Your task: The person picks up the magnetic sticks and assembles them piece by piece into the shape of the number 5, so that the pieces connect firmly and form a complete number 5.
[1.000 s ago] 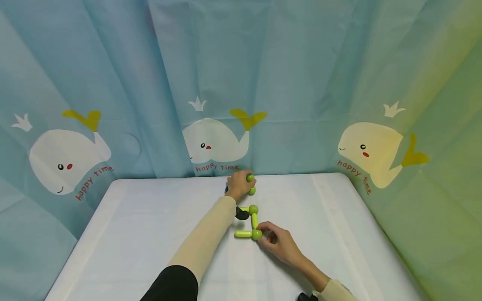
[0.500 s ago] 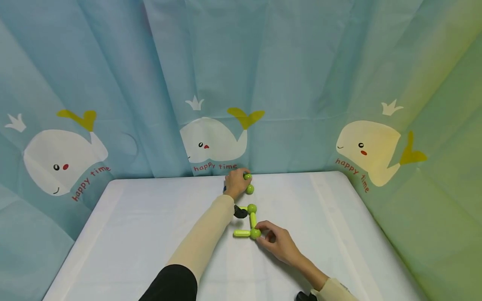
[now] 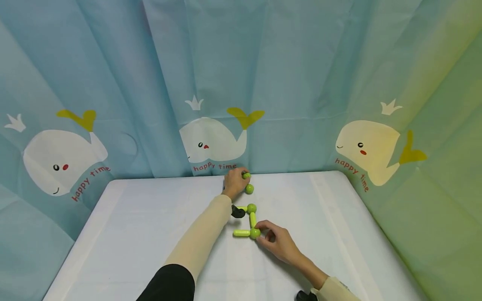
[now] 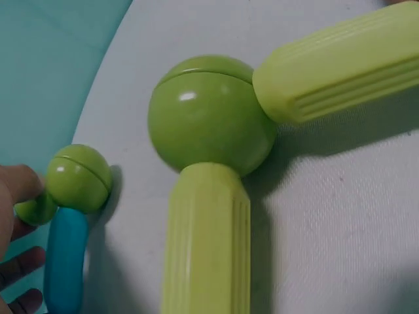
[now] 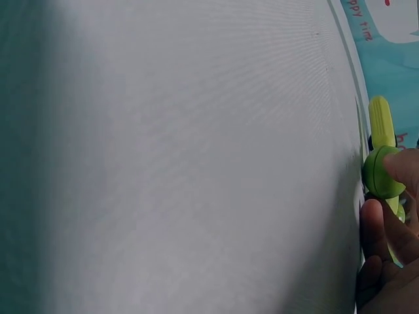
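At the table's far edge my left hand (image 3: 234,183) holds a green toy ball (image 3: 246,175) between thumb and fingers. Just nearer lies a second green ball (image 3: 249,189); in the left wrist view this ball (image 4: 78,178) has a blue rod (image 4: 65,258) against it. Closer in, a jointed piece runs from a green ball (image 3: 252,208) through a yellow-green rod (image 3: 253,220) to the nearest green ball (image 3: 255,233). A further rod (image 3: 242,233) points left from that nearest ball. My right hand (image 3: 280,244) pinches this ball between thumb and fingertips.
A white table (image 3: 124,234) spreads under everything. A blue curtain (image 3: 293,83) with printed whales hangs right behind its far edge, and a green one (image 3: 452,234) along the right. A black wrist piece (image 3: 238,212) on the left arm overlaps a rod (image 3: 242,208).
My left hand has shifted slightly left with the far ball. The head view has drifted a little. My right hand keeps its pinch on the nearest ball.
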Tool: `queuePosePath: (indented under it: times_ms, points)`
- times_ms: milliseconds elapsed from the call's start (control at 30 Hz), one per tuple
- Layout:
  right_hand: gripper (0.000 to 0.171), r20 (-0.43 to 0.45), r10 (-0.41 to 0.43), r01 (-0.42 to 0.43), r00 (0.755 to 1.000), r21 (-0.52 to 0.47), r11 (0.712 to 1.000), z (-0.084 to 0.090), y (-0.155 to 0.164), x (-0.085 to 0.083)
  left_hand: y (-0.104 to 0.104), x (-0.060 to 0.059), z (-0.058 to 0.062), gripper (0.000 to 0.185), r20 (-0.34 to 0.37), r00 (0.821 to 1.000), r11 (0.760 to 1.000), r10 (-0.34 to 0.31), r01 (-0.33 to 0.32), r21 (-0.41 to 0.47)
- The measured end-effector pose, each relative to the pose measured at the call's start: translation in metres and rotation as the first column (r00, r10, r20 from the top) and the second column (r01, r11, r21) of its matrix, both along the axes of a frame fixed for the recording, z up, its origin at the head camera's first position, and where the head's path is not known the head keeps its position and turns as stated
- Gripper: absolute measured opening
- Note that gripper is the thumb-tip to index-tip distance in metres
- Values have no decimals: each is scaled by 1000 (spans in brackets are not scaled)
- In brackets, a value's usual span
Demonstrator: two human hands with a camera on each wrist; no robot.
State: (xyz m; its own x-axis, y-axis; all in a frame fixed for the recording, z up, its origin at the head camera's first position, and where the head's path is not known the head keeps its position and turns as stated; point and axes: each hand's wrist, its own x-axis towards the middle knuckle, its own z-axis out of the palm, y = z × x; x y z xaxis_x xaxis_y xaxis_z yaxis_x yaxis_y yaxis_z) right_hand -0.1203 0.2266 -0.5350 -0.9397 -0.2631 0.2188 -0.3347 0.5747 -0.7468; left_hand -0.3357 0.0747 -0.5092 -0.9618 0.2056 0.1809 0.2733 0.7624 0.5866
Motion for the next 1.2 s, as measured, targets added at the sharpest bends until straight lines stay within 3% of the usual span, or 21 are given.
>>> queuePosePath:
  times_ms: [167,333,567,933,1067,1200]
  points:
    - [34,15,3,-3,1000,5,1000,1,0,-1,-9,0,6,24,-25,999,997,-44,45,61]
    - [34,12,7,-7,1000,3,1000,3,0,-1,-19,5,17,25,-87,985,981,-148,157,112]
    - [34,24,5,-5,1000,8,1000,2,-1,-2,-32,15,31,22,-196,930,934,-311,337,120]
    - [35,6,11,-11,1000,6,1000,1,0,-2,-56,35,45,25,-274,856,873,-438,477,98]
    - [34,-8,14,-14,1000,7,1000,3,-1,-2,-71,45,46,27,-264,854,867,-449,487,102]
    - [34,-19,20,-19,1000,22,1000,3,-1,-3,-86,56,44,30,-226,869,871,-441,475,128]
